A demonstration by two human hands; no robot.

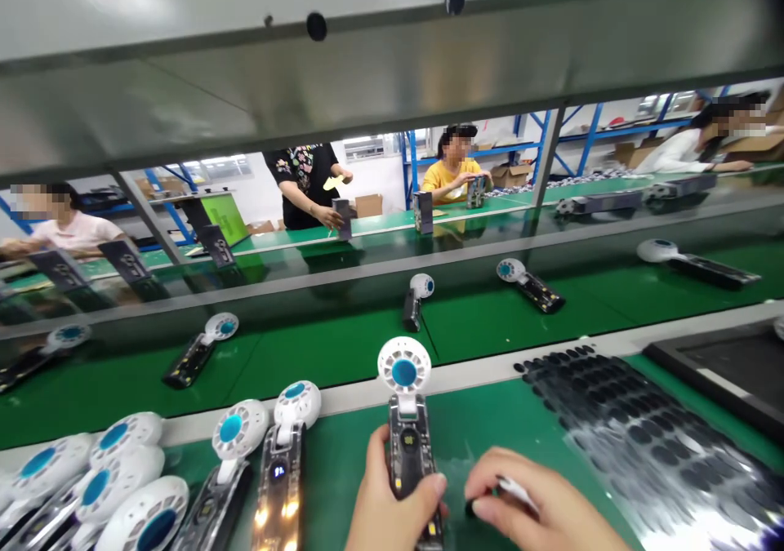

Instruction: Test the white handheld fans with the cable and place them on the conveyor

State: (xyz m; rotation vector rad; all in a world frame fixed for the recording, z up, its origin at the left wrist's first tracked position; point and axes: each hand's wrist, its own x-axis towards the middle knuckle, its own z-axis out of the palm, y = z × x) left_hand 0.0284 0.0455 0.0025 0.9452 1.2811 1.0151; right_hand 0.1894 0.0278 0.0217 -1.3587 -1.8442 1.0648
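My left hand (392, 506) grips the dark transparent handle of a handheld fan (405, 420). Its white round head with a blue centre points away from me. My right hand (539, 506) is just right of the handle, fingers pinched on a small white-tipped tool (513, 490) with a small black piece at the fingertips. Both hands are low over the green work surface (478, 420) at the bottom of the view.
Several more fans (122, 486) lie at the lower left. A sheet of small black round pads (618, 420) lies at right, a dark tray (723, 367) beyond. Fans ride the green conveyor (343, 347). Other people work across the line.
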